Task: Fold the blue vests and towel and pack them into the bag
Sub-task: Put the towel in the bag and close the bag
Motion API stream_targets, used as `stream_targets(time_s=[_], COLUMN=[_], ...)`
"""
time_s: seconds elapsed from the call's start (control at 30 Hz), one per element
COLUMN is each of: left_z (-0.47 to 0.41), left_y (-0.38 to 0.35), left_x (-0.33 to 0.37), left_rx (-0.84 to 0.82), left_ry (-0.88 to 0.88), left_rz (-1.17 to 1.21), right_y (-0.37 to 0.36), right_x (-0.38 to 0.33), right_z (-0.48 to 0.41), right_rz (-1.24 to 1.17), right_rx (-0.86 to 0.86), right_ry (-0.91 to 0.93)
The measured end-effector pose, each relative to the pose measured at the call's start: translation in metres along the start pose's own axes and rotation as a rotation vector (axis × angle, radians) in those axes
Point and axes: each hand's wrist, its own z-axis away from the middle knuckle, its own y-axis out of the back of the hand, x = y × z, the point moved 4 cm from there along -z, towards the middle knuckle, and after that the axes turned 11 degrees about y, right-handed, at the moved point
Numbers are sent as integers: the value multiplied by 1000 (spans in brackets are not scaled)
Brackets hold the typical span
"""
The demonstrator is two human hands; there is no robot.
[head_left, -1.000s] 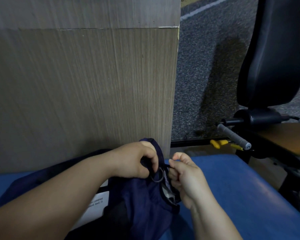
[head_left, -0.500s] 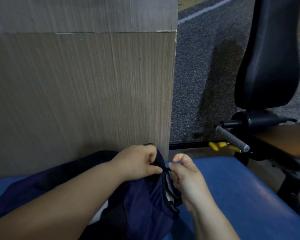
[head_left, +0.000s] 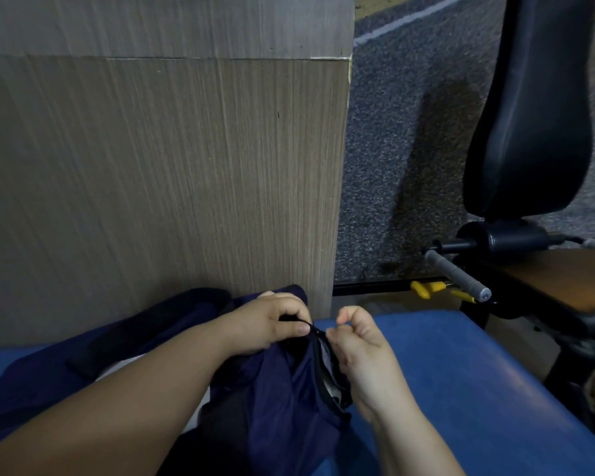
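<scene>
A navy bag [head_left: 282, 389] is lying on a blue bench [head_left: 461, 372]. The left hand [head_left: 268, 324] is pinching its top edge while the right hand [head_left: 358, 341] is pinching the zip pull [head_left: 318, 332]. Slack fabric could be jamming the zip.

Single wide-angle view, worn on the head. Faces forward and down, from just above and behind the forearms entering at the bottom edge. Sits close to the left hand [head_left: 265, 324] and right hand [head_left: 356, 341], both at the bag [head_left: 282, 389] in the lower centre. Takes in the blue worktop [head_left: 461, 389] along the bottom, a wood panel [head_left: 152, 183] filling the upper left, carpet [head_left: 392, 132] and a black chair [head_left: 536, 115] at the upper right.
</scene>
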Motion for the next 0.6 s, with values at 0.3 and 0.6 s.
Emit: stream_targets(time_s=[0.3, 0.6], left_z=[13, 22], left_y=[22, 23], left_x=[-23, -35], left_rx=[32, -15], left_ry=[149, 170], left_rz=[367, 675], right_y=[2, 51], right_x=[4, 35], right_z=[3, 10], right_rz=[144, 782], right_rx=[-139, -252], right_ry=[42, -106])
